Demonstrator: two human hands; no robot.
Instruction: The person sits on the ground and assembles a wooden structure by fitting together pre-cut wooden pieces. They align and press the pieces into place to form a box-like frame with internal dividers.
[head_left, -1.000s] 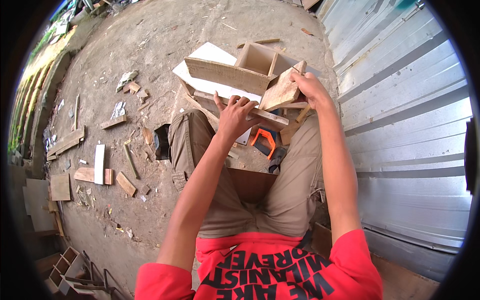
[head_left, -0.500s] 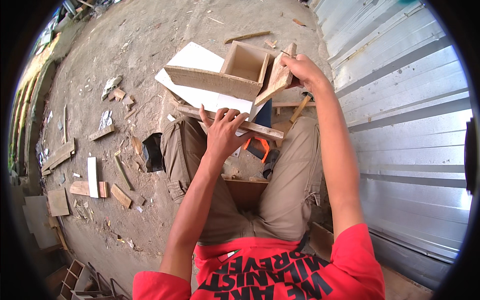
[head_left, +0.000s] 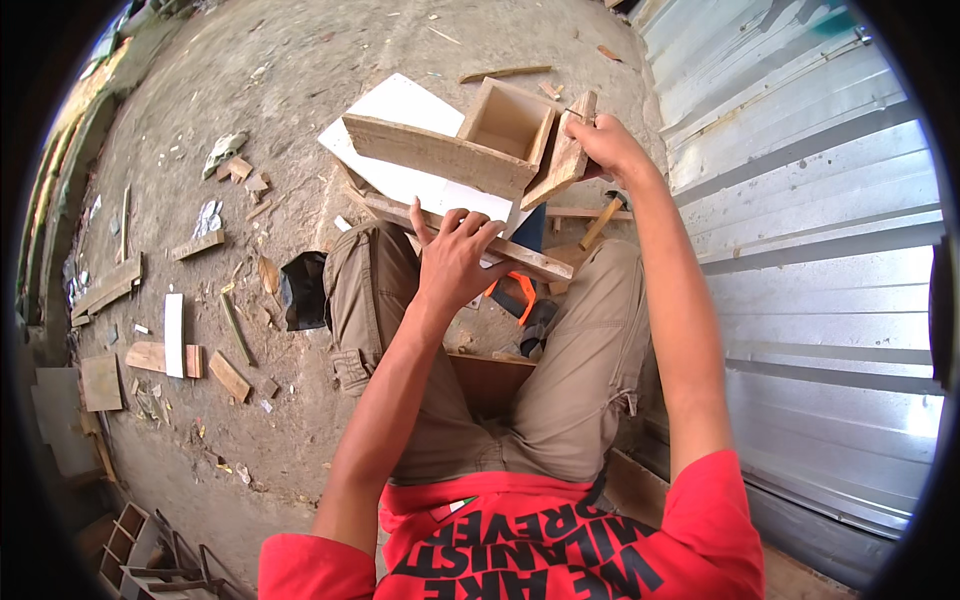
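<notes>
left hand point(head_left: 455, 265) on wooden strip point(head_left: 470, 240) | right hand point(head_left: 610, 145) grips board point(head_left: 562, 160)

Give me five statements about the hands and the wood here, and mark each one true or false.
1. The right hand grips a wood piece. True.
2. The left hand rests on a plank across the knees. True.
3. The box has a lid on it. False: its top is open.
4. A metal wall stands on the person's left. False: it is on the right.
5. Wood scraps lie on the ground. True.
</notes>
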